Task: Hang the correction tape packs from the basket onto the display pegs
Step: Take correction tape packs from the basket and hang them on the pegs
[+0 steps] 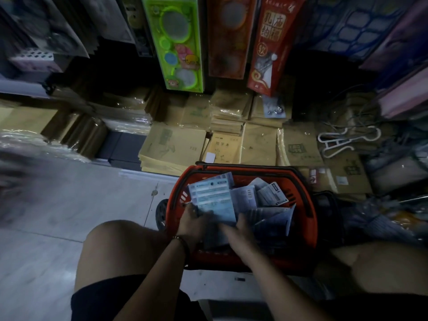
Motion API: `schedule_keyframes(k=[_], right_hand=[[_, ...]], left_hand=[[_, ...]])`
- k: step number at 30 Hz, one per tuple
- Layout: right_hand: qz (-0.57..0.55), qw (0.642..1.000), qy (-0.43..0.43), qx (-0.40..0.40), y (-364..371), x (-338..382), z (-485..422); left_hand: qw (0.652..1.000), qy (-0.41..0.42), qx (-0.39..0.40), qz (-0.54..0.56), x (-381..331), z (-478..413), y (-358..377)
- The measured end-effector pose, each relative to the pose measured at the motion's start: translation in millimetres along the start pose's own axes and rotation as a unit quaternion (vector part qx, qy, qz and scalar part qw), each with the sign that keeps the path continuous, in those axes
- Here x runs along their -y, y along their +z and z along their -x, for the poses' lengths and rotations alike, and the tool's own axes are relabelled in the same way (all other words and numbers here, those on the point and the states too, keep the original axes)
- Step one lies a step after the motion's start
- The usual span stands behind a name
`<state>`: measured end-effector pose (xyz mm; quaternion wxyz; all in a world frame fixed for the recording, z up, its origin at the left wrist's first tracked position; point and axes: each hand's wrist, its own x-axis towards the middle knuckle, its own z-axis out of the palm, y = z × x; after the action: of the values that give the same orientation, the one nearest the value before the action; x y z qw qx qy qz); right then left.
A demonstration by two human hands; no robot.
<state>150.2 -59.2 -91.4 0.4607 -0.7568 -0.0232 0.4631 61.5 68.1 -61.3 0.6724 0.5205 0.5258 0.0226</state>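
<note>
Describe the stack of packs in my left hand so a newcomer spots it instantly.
Find the red basket before the knees. At its left end the left hand grips a fanned stack of correction tape packs. Unlike it, the other packs lie loose and jumbled to its right.

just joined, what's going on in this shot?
A person crouches over an orange basket on the shop floor, with both hands in it. The left hand grips a fanned stack of correction tape packs. The right hand reaches in among the loose packs beside it, but blur hides whether it grips anything. Every pack in view is still in or over the basket, so none is hung yet.
</note>
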Motion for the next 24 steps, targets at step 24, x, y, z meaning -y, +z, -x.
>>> schedule_keyframes(k=[24], right_hand=[[0.080,0.876,-0.453,-0.146,-109,123,167]], left_hand=[[0.942,0.294,0.149,0.064,-150,157,88]])
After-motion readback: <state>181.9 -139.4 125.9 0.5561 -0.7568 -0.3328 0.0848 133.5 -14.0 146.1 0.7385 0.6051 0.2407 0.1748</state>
